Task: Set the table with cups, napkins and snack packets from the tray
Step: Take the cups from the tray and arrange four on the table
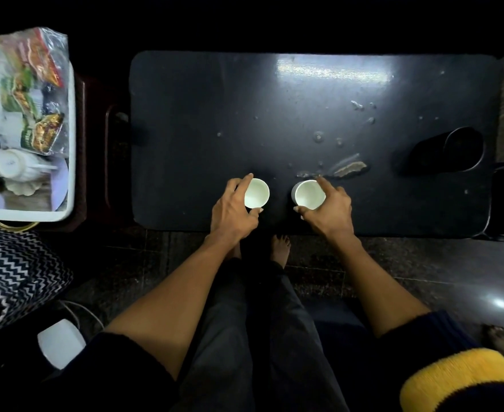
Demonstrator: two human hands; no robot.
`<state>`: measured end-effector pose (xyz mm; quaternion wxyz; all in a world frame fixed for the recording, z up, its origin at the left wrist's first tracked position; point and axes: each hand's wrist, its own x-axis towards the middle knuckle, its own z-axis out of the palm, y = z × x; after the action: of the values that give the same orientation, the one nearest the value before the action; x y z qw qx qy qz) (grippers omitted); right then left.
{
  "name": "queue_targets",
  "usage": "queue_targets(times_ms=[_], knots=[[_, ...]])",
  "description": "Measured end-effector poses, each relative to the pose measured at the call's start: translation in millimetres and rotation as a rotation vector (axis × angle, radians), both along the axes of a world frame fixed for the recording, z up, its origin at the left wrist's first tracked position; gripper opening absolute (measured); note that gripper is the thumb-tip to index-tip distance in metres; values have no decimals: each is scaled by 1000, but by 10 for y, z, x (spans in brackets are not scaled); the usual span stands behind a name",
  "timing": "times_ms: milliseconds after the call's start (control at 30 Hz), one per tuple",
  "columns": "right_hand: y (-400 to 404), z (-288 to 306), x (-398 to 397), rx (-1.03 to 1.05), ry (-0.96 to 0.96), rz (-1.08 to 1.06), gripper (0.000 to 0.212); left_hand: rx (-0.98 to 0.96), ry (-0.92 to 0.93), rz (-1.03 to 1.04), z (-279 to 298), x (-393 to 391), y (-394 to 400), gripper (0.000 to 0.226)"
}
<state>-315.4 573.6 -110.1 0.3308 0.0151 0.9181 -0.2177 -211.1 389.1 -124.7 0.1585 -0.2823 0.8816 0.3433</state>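
Two white cups stand upright near the table's (185, 114) front edge. Your left hand (234, 209) grips the left cup (256, 197); your right hand (329, 211) grips the right cup (308, 194).

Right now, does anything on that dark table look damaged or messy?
Yes. The table has a chipped patch just beyond the cup in the right hand, with paler material showing through. Small specks or droplets dot the surface farther back. Both cups stand upright; nothing looks spilled from them.
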Motion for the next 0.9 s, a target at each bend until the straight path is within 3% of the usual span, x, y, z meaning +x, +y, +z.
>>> queue_targets(times_ms=[300, 467, 700, 900], knots=[[-41, 89, -4, 85, -13, 83, 105, -2, -78, -17, 99, -36, -25, 92], [-265, 347, 54, 188, 219, 287, 91, -51, -111, 24, 275, 34, -127, 90], [-1362, 739, 279, -14, 166, 578, 83, -73, -17, 150, 638, 292, -589, 70], [-2505, 907, 606, -117, 161, 817, 79, -146, 21, 293, 884, 593, -1388, 68]])
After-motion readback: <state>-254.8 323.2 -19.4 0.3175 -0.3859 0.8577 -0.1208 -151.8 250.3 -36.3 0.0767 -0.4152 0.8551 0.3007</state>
